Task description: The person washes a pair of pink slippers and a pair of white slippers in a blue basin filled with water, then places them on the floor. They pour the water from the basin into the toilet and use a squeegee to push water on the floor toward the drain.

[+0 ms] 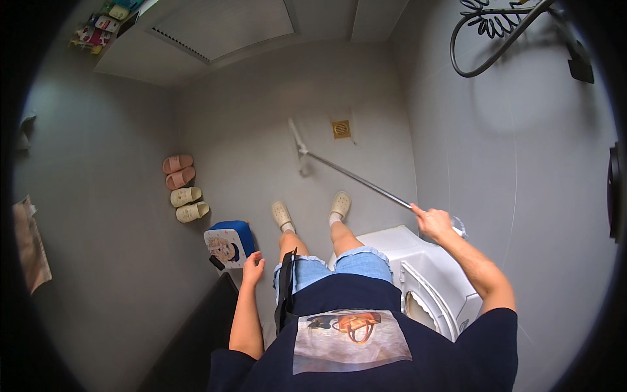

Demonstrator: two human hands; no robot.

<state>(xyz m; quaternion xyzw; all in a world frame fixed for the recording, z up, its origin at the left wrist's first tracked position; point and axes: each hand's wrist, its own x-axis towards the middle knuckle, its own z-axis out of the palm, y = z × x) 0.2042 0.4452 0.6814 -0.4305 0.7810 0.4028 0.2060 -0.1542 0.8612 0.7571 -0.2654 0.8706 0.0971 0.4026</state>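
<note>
My right hand (434, 223) is closed around the upper end of a metal pole (360, 178). At the pole's far end is a pale floor squeegee or mop head (300, 147), blurred, resting on the grey floor (245, 117) left of a square brass floor drain (341, 129). My left hand (253, 269) hangs at my side, holding nothing, with its fingers slightly apart. It is nearest to a blue and white box (230, 243) with a cartoon picture on it.
Pink slippers (179, 171) and cream clogs (189, 205) line the left wall. A white washing machine (392, 243) stands by my right leg. A shower hose (482, 63) hangs on the right wall. Bottles (107, 23) sit at the upper left. A dark panel (196, 338) is at lower left.
</note>
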